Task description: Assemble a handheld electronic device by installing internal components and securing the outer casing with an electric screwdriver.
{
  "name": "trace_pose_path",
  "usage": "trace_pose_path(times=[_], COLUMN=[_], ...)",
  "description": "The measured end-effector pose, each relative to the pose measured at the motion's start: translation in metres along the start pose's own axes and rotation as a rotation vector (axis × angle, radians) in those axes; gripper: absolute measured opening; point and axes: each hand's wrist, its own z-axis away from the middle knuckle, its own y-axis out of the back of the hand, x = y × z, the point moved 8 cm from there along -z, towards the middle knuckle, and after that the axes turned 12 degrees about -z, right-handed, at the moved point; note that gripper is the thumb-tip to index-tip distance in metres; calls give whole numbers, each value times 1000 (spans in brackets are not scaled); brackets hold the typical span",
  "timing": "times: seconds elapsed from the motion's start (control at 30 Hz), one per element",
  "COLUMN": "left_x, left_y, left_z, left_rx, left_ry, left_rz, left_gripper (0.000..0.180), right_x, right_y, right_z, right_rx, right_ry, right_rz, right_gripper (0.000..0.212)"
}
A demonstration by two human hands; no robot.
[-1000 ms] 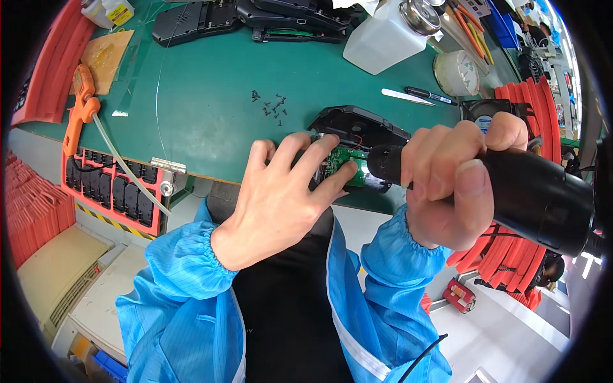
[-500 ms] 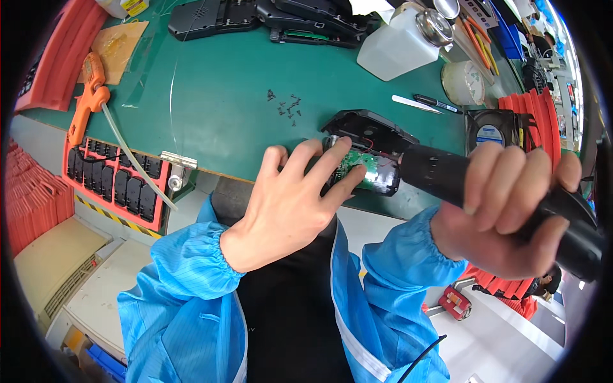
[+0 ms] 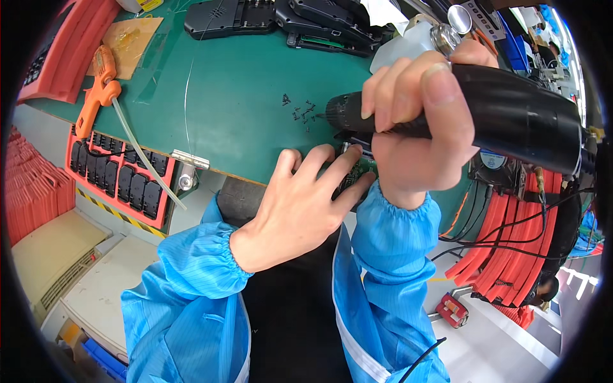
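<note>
My right hand (image 3: 421, 121) is wrapped round a black electric screwdriver (image 3: 523, 118), held level above the bench. Its bit points left, at the near right side of a loose group of small dark screws (image 3: 300, 112); whether it touches one I cannot tell. At the bench's front edge, my left hand (image 3: 300, 207) grips an open black device casing (image 3: 345, 135) with its fingers spread over it. A circuit board (image 3: 365, 165) shows between those fingers and my right hand. Most of the casing is hidden behind both hands and the screwdriver.
Black device housings (image 3: 233, 18) lie along the back. A white bottle (image 3: 402, 46) with a metal top stands behind my right hand. An orange glue gun (image 3: 99, 96) rests at the left, near a red tray of black parts (image 3: 118, 182). Cables (image 3: 498, 242) hang at the right.
My right hand has swung the screwdriver up and left, from the open casing to the screws. My left hand stays on the casing. The view has shifted slightly.
</note>
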Motion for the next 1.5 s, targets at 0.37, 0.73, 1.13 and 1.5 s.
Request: trace_pose_path(times=[0.37, 0.73, 1.13, 1.5], left_x=[-4, -6, -5, -5], left_y=[0, 1, 0, 1], left_z=[-3, -8, -7, -7], left_rx=[-43, -46, -22, -19], left_ry=[66, 110, 109, 106], left_rz=[97, 135, 119, 113], left_gripper=[47, 47, 49, 51], right_x=[-84, -99, -92, -92], right_y=[2, 28, 29, 27], right_z=[18, 51, 48, 48], right_rx=[-294, -146, -243, -243], right_ry=[58, 11, -55, -71], right_rz=[-254, -194, -170, -162], right_gripper=[39, 42, 44, 43])
